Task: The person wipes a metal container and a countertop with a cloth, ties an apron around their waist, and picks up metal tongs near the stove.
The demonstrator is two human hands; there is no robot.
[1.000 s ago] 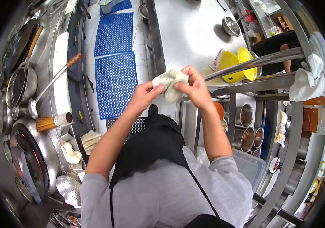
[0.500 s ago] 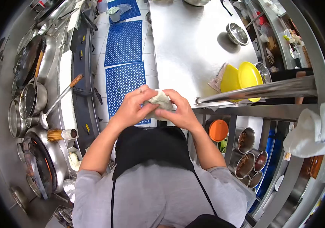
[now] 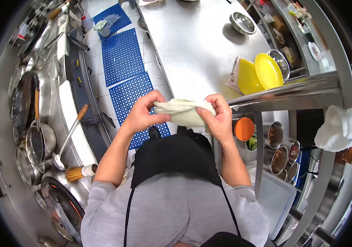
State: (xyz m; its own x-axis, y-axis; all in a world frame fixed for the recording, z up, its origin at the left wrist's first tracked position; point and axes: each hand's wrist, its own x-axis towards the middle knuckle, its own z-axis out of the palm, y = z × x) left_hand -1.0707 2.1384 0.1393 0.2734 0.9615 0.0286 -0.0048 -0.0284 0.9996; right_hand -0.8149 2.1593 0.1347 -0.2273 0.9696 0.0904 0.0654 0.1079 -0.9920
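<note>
1. Cloth in hand: a pale greenish-white fabric cloth [image 3: 187, 117], loosely folded, held in the air before the black apron [image 3: 172, 158].
2. Left hand [image 3: 142, 114]: at the cloth's 9 o'clock, pinching that end between thumb and fingers.
3. Right hand [image 3: 220, 117]: at its 3 o'clock, clamped on the opposite end, thumb over the near face.
4. Step, as judged: the cloth is being folded or arranged between the two hands. A further fold would call for a firm pinch at both ends, edges aligned and the loose upper layer kept flat.
5. Surroundings, taken from the cloth: stainless-steel table [image 3: 192, 45], 12 to 1 o'clock; shiny round metal bowls [image 3: 244, 23] upon it, 1 o'clock; round yellow plastic container [image 3: 269, 71], 2 o'clock; round orange lid [image 3: 244, 129], between 3 and 4; wooden-handled metal ladle [image 3: 72, 132], between 8 and 9.
</note>
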